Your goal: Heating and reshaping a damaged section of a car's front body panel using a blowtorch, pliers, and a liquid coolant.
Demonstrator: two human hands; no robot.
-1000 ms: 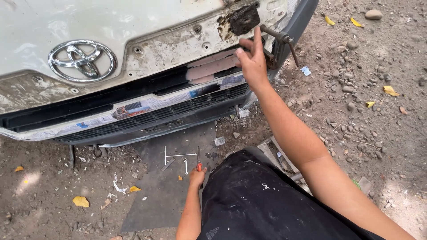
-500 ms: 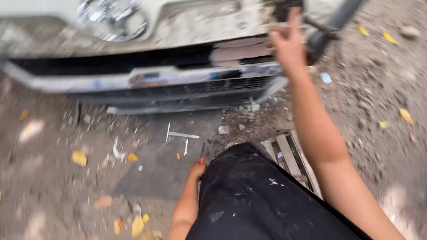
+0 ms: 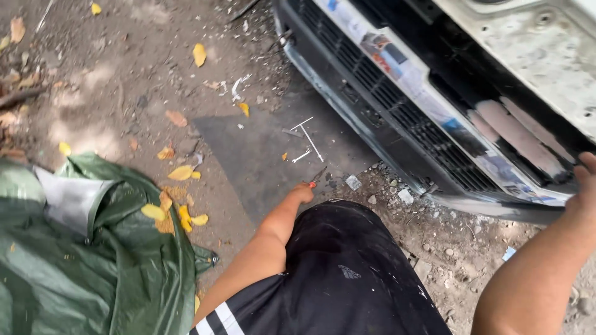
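left hand (image 3: 302,193): down on the dirt, fingers closed round a screwdriver (image 3: 316,178), handle mostly hidden
screwdriver: shaft points up-right toward the bumper (image 3: 397,155)
right hand (image 3: 583,186): on the bumper edge, cut off by the frame, can't tell the grip

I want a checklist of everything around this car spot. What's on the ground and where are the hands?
Surface: dirt ground with a dark mat.
Job's things: red-handled tool on the mat at the left hand; car bumper, grille taped over.
Clutter: thin metal rods, yellow leaves, pebbles.
Hands: left at the tool, grip unclear; right hand resting on the bumper.
Cables: nothing seen.
Surroundings: green tarp.
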